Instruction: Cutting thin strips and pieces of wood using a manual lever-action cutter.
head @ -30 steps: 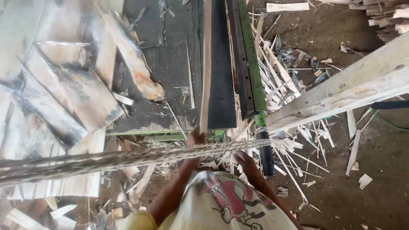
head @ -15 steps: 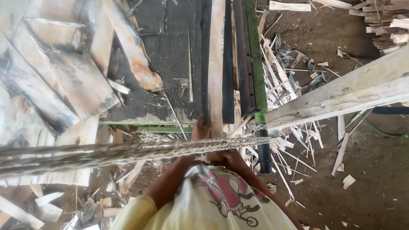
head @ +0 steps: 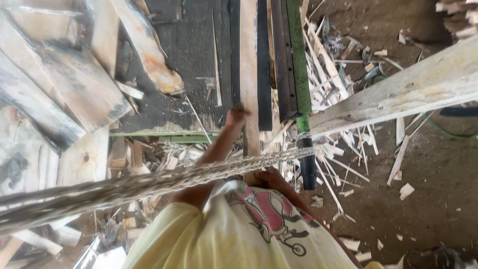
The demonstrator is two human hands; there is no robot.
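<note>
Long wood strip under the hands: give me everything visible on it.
The wood strip is a pale, narrow, flat, rough-sawn plank lying lengthwise on the dark table, beside a green rail. Its near end overhangs the table edge toward the person. The left hand rests against its left edge; the right hand holds the near end.
</note>
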